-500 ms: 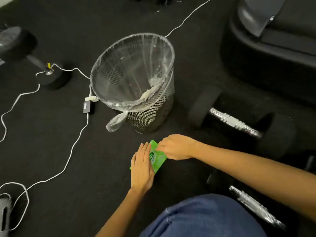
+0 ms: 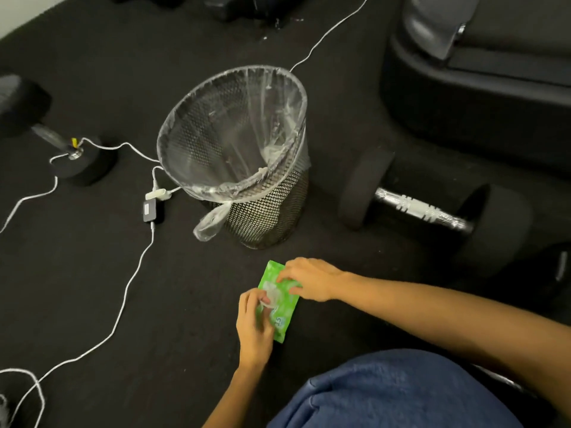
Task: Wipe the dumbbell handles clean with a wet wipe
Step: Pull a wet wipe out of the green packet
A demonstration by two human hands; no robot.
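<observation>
Since the earlier frame the left hand (image 2: 254, 321) went from lying flat on the wet wipe pack (image 2: 279, 299) to curling its fingers at the pack's middle, pinching what looks like a clear flap or a wipe edge; which of the two I cannot tell. Right hand (image 2: 309, 278) sits on the pack's far end as before, fingers curled, thumb and forefinger pinching the wrapper. Pack lies flat on the black floor (image 2: 92, 288), green, long axis running away from the person. Print is mostly blurred; only white digits near the close end, possibly "15", are legible. Both forearms reach in from the lower right, left one steeper, right one nearly level across the frame. Blue fabric (image 2: 401, 393) on the person's leg fills the bottom edge. Dumbbell (image 2: 432, 211) with knurled chrome handle lies right of the mesh waste bin (image 2: 247, 168), apart from both hands. Bin has a clear plastic liner, stands just beyond the pack. White cable (image 2: 123, 304) snakes across the floor to a small black adapter (image 2: 152, 210) beside the bin. Second dumbbell (image 2: 46, 134) at the far left, cable looped at its handle.
</observation>
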